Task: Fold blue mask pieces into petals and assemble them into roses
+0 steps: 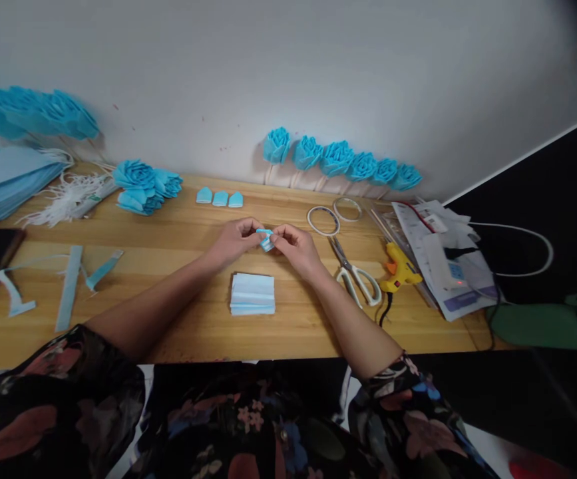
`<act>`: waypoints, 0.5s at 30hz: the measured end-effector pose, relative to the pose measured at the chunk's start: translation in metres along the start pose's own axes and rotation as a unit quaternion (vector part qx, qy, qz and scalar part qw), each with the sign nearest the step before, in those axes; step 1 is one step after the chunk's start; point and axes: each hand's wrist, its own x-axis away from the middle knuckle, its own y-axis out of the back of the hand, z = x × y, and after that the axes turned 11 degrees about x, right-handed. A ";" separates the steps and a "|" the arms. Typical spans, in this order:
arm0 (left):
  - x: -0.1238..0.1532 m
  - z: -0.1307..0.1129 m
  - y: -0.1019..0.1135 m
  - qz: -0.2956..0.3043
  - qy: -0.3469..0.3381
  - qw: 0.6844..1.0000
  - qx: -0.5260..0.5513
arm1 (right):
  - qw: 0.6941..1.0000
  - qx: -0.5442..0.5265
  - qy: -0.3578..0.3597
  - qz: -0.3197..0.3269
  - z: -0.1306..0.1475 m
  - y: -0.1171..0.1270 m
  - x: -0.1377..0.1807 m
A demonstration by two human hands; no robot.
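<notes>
Both hands meet above the middle of a wooden table (178,313). My left hand (233,241) and my right hand (295,247) pinch a small folded light-blue piece (266,239) between their fingertips. Just in front of them, nearer me, lies a small stack of light-blue squares (252,293). Three folded blue petals (219,197) lie in a row behind my hands.
Blue paper roses (335,158) lean along the wall, more roses (143,185) lie at back left. Scissors (355,273), two tape rolls (324,220), a yellow glue gun (400,267) and papers (442,259) lie right. Blue strips (71,283) and a sheet pile (6,179) lie left.
</notes>
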 end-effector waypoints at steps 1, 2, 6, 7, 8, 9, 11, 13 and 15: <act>0.000 0.000 0.000 0.001 -0.003 1.000 -0.002 | 1.000 -0.001 0.002 0.004 0.000 0.000 0.000; 0.000 0.001 -0.001 0.002 -0.007 1.000 -0.004 | 1.000 -0.001 0.004 0.009 -0.001 0.000 0.000; 0.000 0.001 -0.001 0.003 -0.010 1.000 -0.013 | 1.000 0.004 0.009 0.014 -0.001 0.000 0.001; 0.000 0.001 -0.001 0.004 -0.008 1.000 -0.015 | 1.000 0.007 0.010 0.013 -0.001 -0.001 0.001; 0.000 0.001 -0.001 0.005 -0.006 1.000 -0.017 | 1.000 0.010 0.011 0.012 -0.001 -0.001 0.001; 0.000 0.001 -0.001 0.006 -0.003 1.000 -0.018 | 1.000 0.013 0.012 0.011 -0.002 -0.001 0.001; 0.000 0.001 -0.001 0.005 0.000 1.000 -0.018 | 1.000 0.019 0.012 0.009 -0.001 -0.001 0.000; 0.000 0.000 -0.001 0.002 0.003 1.000 -0.019 | 1.000 0.024 0.011 0.006 -0.001 -0.001 0.000; 0.000 0.000 -0.001 0.002 0.005 1.000 -0.021 | 1.000 0.025 0.008 0.004 0.001 -0.001 0.000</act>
